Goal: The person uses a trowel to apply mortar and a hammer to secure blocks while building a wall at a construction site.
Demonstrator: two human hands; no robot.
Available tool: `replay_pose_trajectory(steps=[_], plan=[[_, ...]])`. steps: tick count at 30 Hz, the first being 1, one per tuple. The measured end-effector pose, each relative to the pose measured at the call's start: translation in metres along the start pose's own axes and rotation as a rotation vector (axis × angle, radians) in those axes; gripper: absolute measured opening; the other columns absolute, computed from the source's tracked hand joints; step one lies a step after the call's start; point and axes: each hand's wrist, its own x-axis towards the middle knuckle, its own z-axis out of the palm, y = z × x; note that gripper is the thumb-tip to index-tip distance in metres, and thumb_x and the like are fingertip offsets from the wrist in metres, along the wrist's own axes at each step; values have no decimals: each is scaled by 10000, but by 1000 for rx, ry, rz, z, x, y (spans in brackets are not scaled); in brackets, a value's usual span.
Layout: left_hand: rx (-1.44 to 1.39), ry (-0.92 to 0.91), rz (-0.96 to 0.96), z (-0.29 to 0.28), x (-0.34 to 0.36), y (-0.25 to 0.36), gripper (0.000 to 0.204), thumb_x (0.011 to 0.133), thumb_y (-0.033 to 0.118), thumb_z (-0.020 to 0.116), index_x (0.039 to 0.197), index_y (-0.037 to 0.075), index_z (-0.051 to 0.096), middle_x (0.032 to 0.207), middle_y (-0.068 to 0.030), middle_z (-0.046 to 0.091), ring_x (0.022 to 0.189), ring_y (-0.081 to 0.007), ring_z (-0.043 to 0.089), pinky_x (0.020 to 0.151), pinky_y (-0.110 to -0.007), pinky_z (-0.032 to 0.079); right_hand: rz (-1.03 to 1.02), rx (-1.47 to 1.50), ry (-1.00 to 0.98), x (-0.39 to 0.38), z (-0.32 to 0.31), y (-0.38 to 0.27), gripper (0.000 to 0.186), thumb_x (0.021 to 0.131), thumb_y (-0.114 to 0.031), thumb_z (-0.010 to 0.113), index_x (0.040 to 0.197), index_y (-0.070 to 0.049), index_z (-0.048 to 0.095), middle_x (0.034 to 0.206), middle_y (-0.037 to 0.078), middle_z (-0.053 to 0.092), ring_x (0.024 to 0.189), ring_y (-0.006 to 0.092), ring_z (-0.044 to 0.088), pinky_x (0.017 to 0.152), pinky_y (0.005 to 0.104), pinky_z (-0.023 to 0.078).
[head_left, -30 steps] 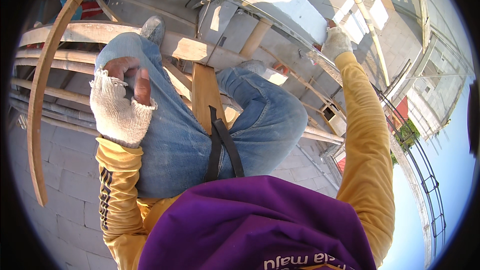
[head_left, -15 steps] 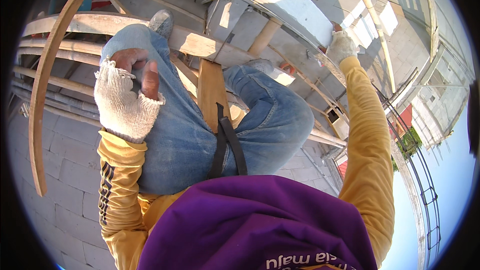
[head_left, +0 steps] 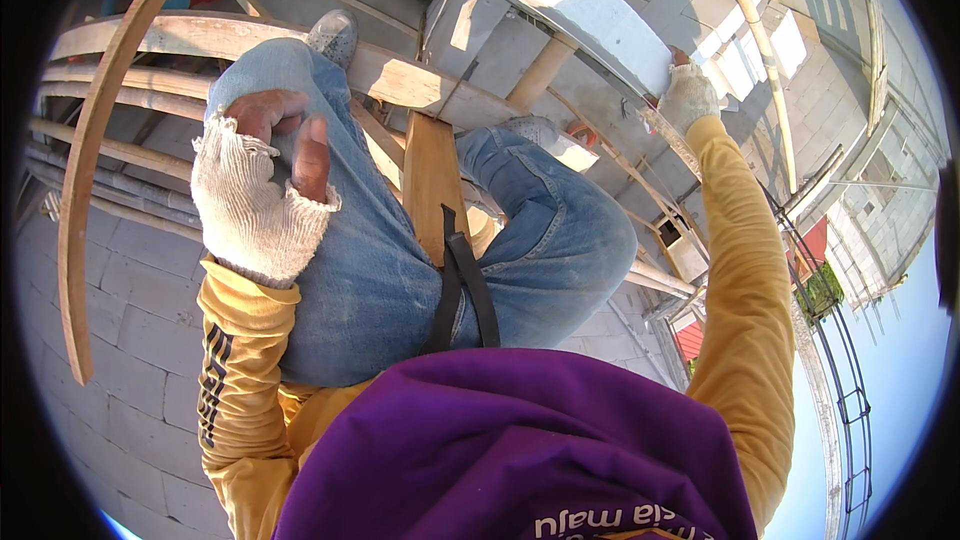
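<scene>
Kept the right hand [head_left: 690,98] up at the near end of the white ledge [head_left: 590,2], top middle to upper right of the frame! Barely shifted anything in the last second beyond a slight swing of the view; suggested, by the look of it, steadying rather than a fresh step. Looked smooth and long-edged, sunlit white up top, bluish in shade near the fingers. Could not tell how tightly gripped. Held the left hand [head_left: 262,195] half curled, thumb apart from fingers, over the jeans [head_left: 350,280], left of centre. Straddled a plank [head_left: 428,180] mid-frame, with a curved slat [head_left: 73,240] far left.
</scene>
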Motion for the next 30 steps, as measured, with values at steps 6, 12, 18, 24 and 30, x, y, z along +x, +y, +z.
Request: replay_pose_trajectory(steps=[6,12,18,24,30], plan=[[13,-21,-26,-2,-1,-1,225,883,150,703,1053,13,652,942,-139,666,827,-267,658,759,-383,520,-35,-76,35,5,11,13,872,704,-206,879,1430,-62,416,1250,238,630,1169,396,618,996,450,503],[31,-37,-26,-2,-2,2,186,932,113,667,1078,-1,647,920,-119,674,827,-217,669,790,-359,523,-8,-78,-36,4,-5,0,855,694,-274,895,1388,-45,449,1239,234,617,1198,390,588,1006,452,493],[60,-18,-1,-3,-2,3,176,919,103,667,1063,5,645,904,-122,672,804,-233,669,784,-364,519,-50,-112,-17,4,0,3,872,680,-266,905,1389,-44,449,1243,228,616,1204,386,588,1010,444,493],[46,-3,-16,-2,-2,6,198,926,154,666,1063,12,648,913,-138,671,807,-258,666,773,-373,520,-123,-31,-181,-5,-34,15,869,720,-250,882,1458,-99,448,1347,204,589,1260,383,563,1053,436,463],[-26,-18,-7,5,-5,10,228,950,204,647,1059,3,641,923,-126,652,820,-238,631,759,-363,512,41,204,638,-22,-131,97,509,897,-231,747,1359,-89,588,1106,162,728,1000,287,705,901,373,544]])
